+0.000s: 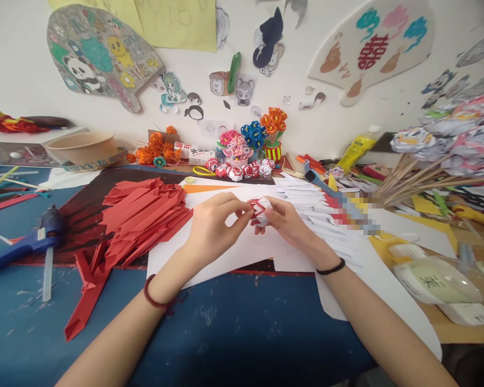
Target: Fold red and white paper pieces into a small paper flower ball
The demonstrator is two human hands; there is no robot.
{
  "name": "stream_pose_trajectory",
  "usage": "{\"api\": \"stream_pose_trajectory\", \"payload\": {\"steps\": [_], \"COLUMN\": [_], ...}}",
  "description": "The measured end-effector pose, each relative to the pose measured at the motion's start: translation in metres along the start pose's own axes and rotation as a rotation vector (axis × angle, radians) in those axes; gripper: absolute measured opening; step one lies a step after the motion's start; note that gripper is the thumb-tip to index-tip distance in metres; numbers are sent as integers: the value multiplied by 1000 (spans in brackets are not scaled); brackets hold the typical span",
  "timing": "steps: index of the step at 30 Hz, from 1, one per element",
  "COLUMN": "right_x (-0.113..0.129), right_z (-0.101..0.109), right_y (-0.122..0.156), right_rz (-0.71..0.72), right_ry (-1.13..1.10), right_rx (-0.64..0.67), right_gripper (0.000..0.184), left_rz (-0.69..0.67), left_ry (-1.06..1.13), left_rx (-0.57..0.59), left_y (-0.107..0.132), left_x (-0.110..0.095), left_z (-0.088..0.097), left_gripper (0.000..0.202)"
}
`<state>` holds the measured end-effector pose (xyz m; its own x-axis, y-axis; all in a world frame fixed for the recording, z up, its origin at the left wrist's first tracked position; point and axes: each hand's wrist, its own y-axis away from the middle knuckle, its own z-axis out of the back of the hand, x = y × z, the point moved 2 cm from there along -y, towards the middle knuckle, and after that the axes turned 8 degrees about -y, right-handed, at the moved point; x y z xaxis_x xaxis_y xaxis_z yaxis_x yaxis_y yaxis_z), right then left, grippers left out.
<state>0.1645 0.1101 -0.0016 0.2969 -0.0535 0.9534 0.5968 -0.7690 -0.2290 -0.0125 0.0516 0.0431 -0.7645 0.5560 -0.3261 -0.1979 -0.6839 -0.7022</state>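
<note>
Both my hands meet over a white paper sheet (pixel 234 252) at the table's middle. Between them sits a small red-and-white folded paper ball (pixel 260 208). My left hand (pixel 213 226) pinches its left side with curled fingers. My right hand (pixel 286 221) cups and grips its right side. A dark red band circles my left wrist and a black one my right. To the left lies a heap of folded red paper strips (pixel 141 217). A row of folded white paper strips (pixel 306 201) lies just beyond my right hand.
A blue glue gun (pixel 28 242) lies at the left on the blue table. Finished red-and-white paper balls (pixel 237 171) and paper flowers (pixel 258 134) stand at the back. Stick-mounted paper flowers (pixel 447 145), scissors (pixel 204 171) and clear plastic lids (pixel 439 279) crowd the right.
</note>
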Motion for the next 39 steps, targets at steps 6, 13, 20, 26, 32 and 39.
{"api": "stream_pose_trajectory", "payload": {"steps": [6,13,20,26,32,39], "right_x": [1,1,-1,-2,1,3], "right_z": [1,1,0,1,-1,-2], "right_y": [1,1,1,0,1,2], "right_rz": [12,8,-1,24,46,39], "right_ry": [-17,-43,-55,-31,-24,-22], "right_rx": [51,71,93,98,106,98], "right_gripper": [41,46,49,50,47,51], "left_rz": [368,521,635,597,512,456], "left_ry": [387,694,800,714,627,546], "left_rx": [243,287,288,250,155,100], "left_y": [-9,-4,-3,1,5,7], "left_x": [4,5,5,7,7,2], "left_z": [3,-5,-8,-11,-15,-16], "left_gripper": [21,23,21,22,25,26]}}
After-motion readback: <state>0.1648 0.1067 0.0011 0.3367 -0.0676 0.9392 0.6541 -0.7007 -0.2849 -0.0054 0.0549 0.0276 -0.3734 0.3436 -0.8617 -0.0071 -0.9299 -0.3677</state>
